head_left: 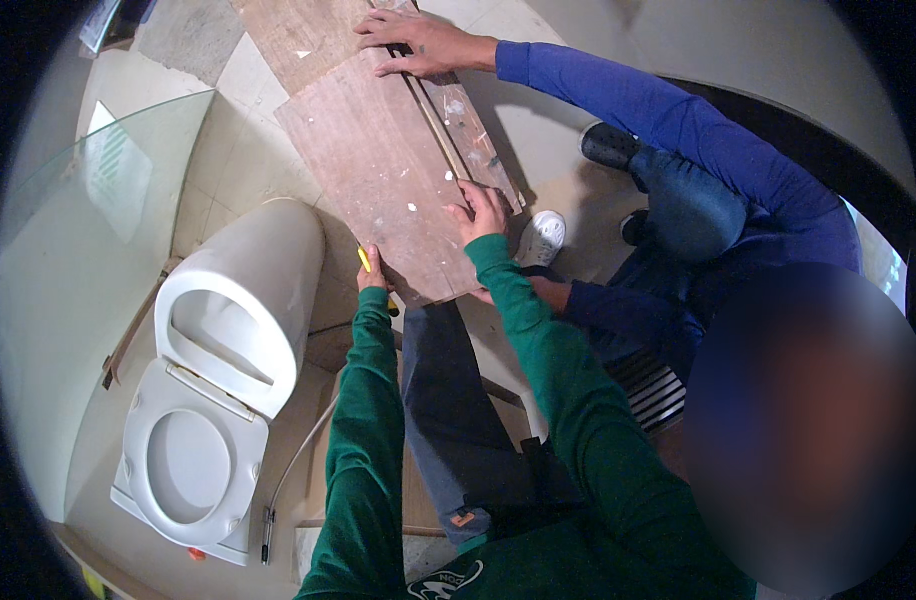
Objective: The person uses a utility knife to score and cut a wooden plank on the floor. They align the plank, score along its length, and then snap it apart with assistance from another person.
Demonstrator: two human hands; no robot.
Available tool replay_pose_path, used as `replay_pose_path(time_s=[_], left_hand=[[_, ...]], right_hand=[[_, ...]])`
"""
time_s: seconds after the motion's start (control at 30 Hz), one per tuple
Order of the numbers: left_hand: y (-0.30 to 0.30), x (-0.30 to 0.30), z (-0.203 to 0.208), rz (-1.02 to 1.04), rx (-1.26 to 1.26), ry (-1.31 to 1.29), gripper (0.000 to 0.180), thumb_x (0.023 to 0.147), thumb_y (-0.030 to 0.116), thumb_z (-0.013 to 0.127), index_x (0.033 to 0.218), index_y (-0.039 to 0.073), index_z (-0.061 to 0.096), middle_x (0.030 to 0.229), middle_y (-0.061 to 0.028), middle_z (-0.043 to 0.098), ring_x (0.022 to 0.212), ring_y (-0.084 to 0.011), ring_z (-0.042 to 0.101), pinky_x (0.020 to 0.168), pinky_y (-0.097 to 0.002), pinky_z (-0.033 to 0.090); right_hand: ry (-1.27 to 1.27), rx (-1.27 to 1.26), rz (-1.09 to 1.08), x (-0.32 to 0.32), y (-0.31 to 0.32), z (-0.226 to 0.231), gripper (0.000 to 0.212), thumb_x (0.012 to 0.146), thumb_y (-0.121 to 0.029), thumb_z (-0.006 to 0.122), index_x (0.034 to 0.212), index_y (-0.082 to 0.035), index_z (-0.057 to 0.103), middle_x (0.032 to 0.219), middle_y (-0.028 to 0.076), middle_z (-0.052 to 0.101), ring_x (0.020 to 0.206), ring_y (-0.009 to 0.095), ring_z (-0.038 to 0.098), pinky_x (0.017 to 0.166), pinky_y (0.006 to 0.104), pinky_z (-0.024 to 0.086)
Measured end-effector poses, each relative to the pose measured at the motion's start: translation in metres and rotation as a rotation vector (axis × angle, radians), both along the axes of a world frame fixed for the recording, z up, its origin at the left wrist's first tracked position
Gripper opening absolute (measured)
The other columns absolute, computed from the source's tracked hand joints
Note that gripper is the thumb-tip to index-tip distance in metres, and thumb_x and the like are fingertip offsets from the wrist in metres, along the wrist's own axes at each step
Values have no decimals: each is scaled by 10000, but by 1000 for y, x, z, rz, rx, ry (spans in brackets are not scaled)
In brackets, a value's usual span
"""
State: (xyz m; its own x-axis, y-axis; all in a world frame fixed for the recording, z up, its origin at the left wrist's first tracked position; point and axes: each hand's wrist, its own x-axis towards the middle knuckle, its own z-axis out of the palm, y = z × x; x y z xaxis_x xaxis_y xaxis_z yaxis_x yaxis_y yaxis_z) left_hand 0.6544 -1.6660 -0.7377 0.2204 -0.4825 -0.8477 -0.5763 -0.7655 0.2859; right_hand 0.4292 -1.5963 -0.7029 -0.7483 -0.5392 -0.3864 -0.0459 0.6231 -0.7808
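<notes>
A scuffed wooden board (363, 160), flecked with white, stretches away in front of me. Along its right part runs a narrow, straight strip (436, 125). The near end of that strip is pinched under the fingers of my right hand (483, 213). At the board's near left edge, my left hand (372, 272) is closed round a slim yellow-and-black tool (364, 259); its kind is mostly hidden by my fingers. A co-worker's hand (423, 45) in a blue sleeve presses on the far end of the strip. The co-worker's other hand (550, 293) is near the board's near right corner.
A white toilet (303, 250) lies on the floor at left, beside a toilet seat (190, 465) and a hose (296, 450). Behind them stands a glass panel (108, 230). The co-worker crouches at right; a white shoe (543, 237) is close to the board. A slatted grate (656, 388) sits lower right.
</notes>
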Motion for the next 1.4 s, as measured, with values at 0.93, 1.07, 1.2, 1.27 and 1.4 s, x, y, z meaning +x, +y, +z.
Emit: replay_pose_path(time_s=[0.93,1.07,1.2,1.27,1.4], left_hand=[[-1,-81,71,320,-499,236,482,931,477,424,890,1,486,696,-90,572,523,-182,554,523,-296,455],[-22,-88,58,352,-540,115,535,886,539,473,862,9,540,657,-90,548,554,-180,561,485,-307,454],[-41,-61,37,185,-483,-49,491,901,492,490,855,4,526,660,-51,504,610,-146,474,581,-299,403],[-43,-46,32,160,-518,18,494,901,490,491,852,-1,523,662,-42,489,618,-142,458,591,-300,396],[-39,-25,32,57,-562,15,487,904,483,490,839,1,520,670,-25,472,630,-135,438,609,-297,388]], right_hand=[[-35,-80,-80,7,-4,34,300,805,-114,632,1066,-31,510,875,110,578,807,254,578,728,373,465],[-102,-176,-178,-21,-34,11,176,830,-109,607,982,-27,571,851,106,598,759,235,591,687,355,477],[30,-152,-149,-66,-89,-33,147,798,-64,615,944,-51,614,844,84,616,760,188,606,705,302,494],[113,-232,-13,-83,-112,-45,184,759,-45,617,940,-77,619,878,105,591,787,226,600,716,334,496],[137,-247,381,-103,-131,-47,264,697,-52,612,947,-136,591,908,140,524,850,310,557,742,410,475]])
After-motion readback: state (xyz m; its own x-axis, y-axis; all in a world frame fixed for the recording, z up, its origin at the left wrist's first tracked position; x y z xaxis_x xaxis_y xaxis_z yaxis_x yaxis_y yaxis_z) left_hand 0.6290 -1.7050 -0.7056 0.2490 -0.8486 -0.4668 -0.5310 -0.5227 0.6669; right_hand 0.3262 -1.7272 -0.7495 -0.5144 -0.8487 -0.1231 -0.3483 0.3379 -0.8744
